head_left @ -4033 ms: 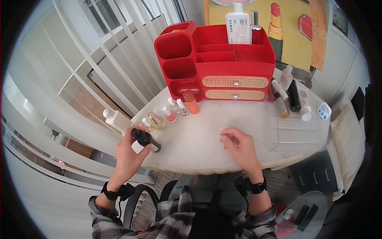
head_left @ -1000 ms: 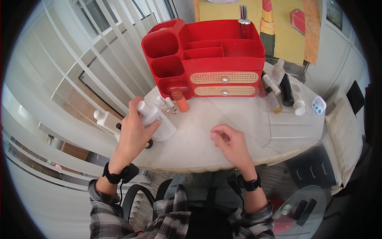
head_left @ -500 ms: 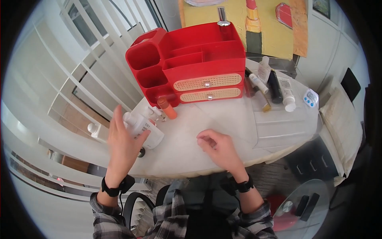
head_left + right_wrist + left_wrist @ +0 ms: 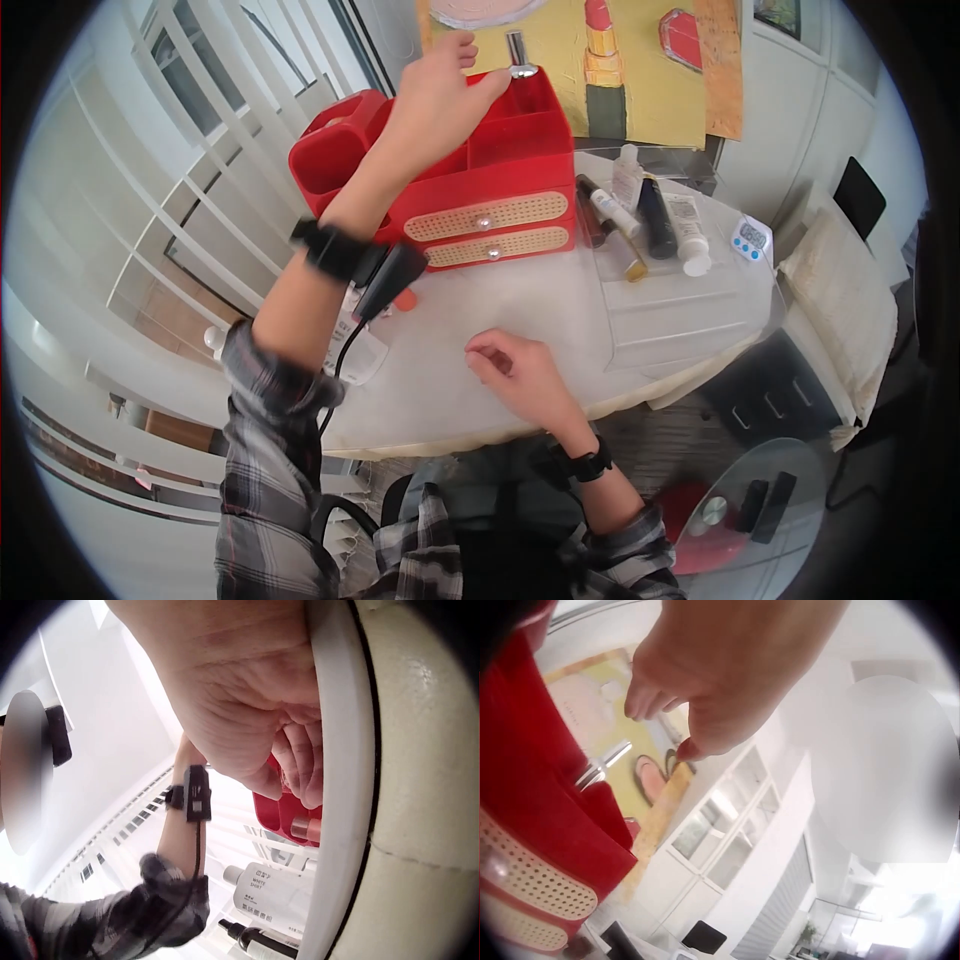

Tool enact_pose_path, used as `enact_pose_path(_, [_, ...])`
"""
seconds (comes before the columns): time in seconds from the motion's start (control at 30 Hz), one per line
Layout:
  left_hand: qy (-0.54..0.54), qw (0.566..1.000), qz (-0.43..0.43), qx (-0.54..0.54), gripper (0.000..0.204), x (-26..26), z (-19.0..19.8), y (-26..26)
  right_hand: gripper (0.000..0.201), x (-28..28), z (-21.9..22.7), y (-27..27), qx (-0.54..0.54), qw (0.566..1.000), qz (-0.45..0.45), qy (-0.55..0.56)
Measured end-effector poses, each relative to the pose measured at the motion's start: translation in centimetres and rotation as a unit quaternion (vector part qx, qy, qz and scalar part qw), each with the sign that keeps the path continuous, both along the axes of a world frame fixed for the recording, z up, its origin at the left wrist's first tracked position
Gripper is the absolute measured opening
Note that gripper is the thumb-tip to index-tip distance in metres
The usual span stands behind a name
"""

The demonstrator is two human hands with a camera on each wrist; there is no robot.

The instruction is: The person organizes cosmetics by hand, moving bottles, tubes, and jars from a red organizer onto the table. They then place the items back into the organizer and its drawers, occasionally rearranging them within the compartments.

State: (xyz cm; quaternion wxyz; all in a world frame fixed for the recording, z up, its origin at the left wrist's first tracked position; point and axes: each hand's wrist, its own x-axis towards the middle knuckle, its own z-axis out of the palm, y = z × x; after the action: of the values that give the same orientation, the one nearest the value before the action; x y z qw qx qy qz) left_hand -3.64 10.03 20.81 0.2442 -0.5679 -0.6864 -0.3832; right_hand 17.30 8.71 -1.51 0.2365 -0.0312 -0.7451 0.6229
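My left hand [image 4: 440,105] reaches over the red organizer [image 4: 550,165], fingers loosely bent, nothing in its grasp. Close to its thumb, a silver-capped bottle [image 4: 517,55] stands in the organizer's back compartment; the left wrist view shows that silver cap [image 4: 604,765] apart from the fingertips. My right hand [image 4: 530,380] rests, loosely curled, at the table's front edge and holds nothing. A white bottle [image 4: 274,896] with printed text stands on the left of the table, partly hidden by the left arm in the head view. Beside it is a dark spray bottle [image 4: 259,941].
A clear tray [image 4: 670,335] on the right bears several tubes and bottles, with a white timer [image 4: 752,238] beside it. An orange tube [image 4: 405,300] shows past the left wrist. White slats [image 4: 150,300] border the left; a painted board [image 4: 655,95] stands behind.
The left hand took the white bottle from the organizer, set it down at the table's left, let go and moved up over the organizer. The right hand stays idle.
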Motion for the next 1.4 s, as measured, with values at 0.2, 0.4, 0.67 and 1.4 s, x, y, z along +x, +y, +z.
enact_pose_path(0.2, [-0.042, 0.999, 0.03, 0.008, 0.065, -5.4, -1.0, 10.1, 0.013, 0.3, 0.5, 0.1, -0.006, 1.0, 0.004, 0.006])
enact_pose_path(0.4, [-0.204, 0.979, 0.011, -0.008, 0.047, -7.0, -2.0, 11.7, 0.014, 0.4, 0.5, 0.2, -0.014, 1.0, 0.01, 0.025])
enact_pose_path(0.67, [-0.176, 0.982, 0.06, 0.027, 0.032, -4.4, -0.4, 9.6, 0.012, 0.3, 0.6, 0.3, -0.015, 0.999, 0.005, 0.028])
enact_pose_path(1.4, [-0.35, 0.92, 0.168, 0.047, 0.031, 17.5, -6.2, -34.1, 0.013, 0.1, 0.9, -0.2, -0.041, 0.999, -0.007, -0.028])
